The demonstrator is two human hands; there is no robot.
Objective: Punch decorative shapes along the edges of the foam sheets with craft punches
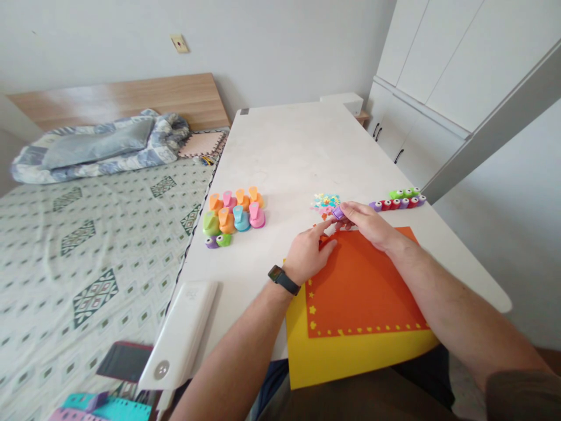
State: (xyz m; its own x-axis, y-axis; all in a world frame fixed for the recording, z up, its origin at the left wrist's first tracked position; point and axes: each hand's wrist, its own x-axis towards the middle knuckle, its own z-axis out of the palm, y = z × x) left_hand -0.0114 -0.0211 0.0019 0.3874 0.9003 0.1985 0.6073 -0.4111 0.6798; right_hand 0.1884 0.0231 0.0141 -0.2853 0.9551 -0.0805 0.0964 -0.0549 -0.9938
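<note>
The fingers [354,209] hold one purple punch [338,214]. Left of them: eight lever punches [226,222], two eyed punches [224,240]; right, nine eyed blocks [395,204]; below, two sheets [363,286].

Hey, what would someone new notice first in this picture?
Probably the bright orange sheet over a yellow sheet, at the near side of the white table. Near its far edge, the right hand holds a small purple punch. Then the colourful punches clustered at the table's left.
</note>
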